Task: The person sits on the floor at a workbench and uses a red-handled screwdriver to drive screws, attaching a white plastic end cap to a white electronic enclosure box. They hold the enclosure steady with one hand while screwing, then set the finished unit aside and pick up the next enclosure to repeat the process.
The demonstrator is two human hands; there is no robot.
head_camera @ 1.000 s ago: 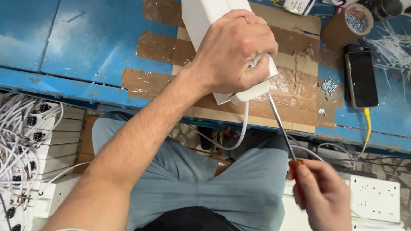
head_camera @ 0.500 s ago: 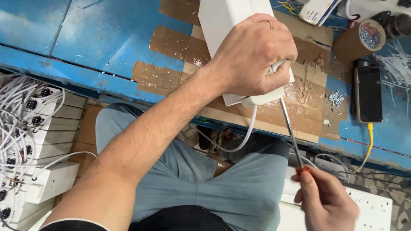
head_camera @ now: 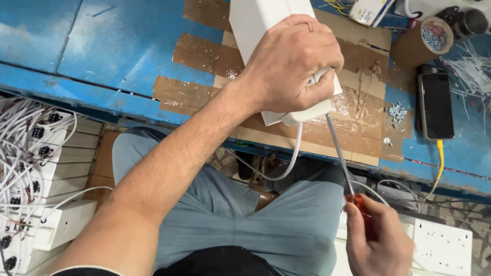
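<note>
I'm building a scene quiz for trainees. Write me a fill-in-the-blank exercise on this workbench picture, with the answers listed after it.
1. The left hand clamps a white ____ box against the bench.
2. The right hand holds a screwdriver by its ____ handle.
3. A dark phone lies on the blue bench with a ____ cable plugged into it.
4. Loose ____ lie in a small pile just left of the phone.

Missing words: plastic; red; yellow; screws

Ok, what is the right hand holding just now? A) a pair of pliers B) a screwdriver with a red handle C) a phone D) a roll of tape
B: the right hand grips a screwdriver by its red handle, shaft running up to the white box that the left hand clamps on the bench.
</note>
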